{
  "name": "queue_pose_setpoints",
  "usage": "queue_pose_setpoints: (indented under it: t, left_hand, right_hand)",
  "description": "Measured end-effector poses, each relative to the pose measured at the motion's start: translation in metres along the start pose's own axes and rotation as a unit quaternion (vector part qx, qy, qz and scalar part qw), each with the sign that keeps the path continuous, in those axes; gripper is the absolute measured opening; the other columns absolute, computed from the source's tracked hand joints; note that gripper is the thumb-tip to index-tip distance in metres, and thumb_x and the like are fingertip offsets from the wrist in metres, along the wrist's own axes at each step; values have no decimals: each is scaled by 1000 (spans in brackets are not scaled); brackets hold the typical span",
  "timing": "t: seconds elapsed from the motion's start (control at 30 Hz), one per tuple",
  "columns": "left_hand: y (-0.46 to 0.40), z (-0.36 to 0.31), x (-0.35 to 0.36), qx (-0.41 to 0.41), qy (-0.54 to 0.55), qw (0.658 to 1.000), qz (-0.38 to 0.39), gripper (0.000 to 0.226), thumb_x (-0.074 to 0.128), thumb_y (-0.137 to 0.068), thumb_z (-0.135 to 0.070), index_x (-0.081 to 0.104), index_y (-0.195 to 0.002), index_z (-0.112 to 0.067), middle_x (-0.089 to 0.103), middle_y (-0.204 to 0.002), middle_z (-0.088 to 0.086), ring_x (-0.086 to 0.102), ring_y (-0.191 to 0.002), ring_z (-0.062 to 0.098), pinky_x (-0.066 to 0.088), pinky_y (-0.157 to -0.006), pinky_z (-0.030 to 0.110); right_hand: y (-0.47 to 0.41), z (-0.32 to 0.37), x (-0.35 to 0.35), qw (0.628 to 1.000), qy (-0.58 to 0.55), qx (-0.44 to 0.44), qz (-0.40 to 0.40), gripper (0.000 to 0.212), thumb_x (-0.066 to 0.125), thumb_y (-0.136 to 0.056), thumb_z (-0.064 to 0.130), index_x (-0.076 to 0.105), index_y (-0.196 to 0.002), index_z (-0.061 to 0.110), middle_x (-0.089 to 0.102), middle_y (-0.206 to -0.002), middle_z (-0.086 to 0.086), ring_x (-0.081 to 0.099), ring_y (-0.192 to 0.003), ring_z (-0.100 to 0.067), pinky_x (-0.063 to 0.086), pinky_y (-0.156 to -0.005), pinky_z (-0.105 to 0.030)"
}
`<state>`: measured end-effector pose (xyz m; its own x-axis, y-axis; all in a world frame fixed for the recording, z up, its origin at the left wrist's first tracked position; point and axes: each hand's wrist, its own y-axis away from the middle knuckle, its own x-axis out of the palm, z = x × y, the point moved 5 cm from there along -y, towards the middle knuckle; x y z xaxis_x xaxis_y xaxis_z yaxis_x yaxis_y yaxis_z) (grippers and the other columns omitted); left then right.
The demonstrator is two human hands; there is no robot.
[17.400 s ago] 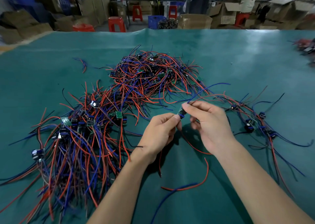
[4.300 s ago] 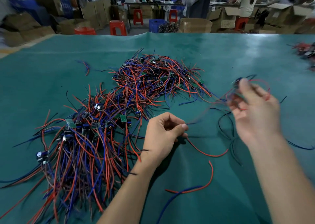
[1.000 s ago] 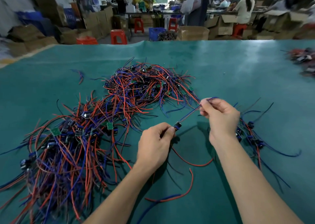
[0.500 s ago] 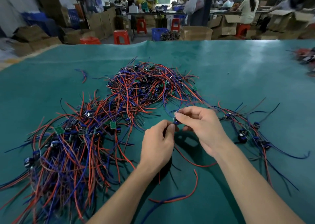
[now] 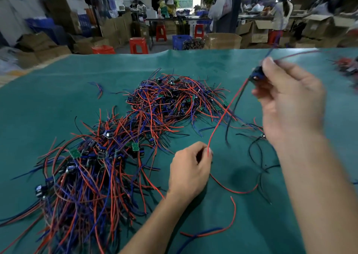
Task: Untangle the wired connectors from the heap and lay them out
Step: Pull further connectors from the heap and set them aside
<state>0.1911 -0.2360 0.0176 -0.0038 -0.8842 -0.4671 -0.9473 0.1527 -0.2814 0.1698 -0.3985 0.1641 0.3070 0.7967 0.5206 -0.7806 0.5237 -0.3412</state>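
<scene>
The right hand, raised at 2 o'clock above the green mat-covered table, pinches a small blue-black wired connector between thumb and fingers; its thin red wire and black wire trail down toward 7 o'clock. The left hand, low near the centre, has its fingers curled, and the red wire's end seems nipped at the fingertips, though blur makes that uncertain. The big tangled heap of red, blue and black wired connectors sprawls from 12 to 8 o'clock. 1 loose red strand lies at 6 o'clock.
</scene>
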Motion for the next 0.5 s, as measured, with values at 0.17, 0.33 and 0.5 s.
queue_pose_setpoints:
  t: [0.17,0.33,0.5]
  left_hand:
    - [-1,-3,-2,15,-7,1000,-4,25,54,-87,-33,51,-62,-37,48,-56,-5,48,-63,24,37,-54,33]
    - [-1,-1,-2,1,12,1000,-7,19,49,-83,-35,52,-64,-36,51,-55,-9,47,-62,22,37,-57,32]
    - [-1,4,0,3,-16,1000,-10,21,48,-86,-41,63,-86,-25,67,-73,-6,62,-73,19,52,-70,40]
  right_hand:
    - [17,-62,120,958,148,108,222,20,74,-92,17,72,-80,1,70,-69,-7,62,-57,-13,52,-48,-22]
    - [-5,-136,137,797,471,144,350,29,81,-84,26,75,-96,1,73,-90,-8,72,-82,-27,63,-69,-35]
    - [-73,-163,79,662,705,88,241,43,58,-89,18,64,-131,15,53,-142,-19,56,-125,-37,49,-105,-40]
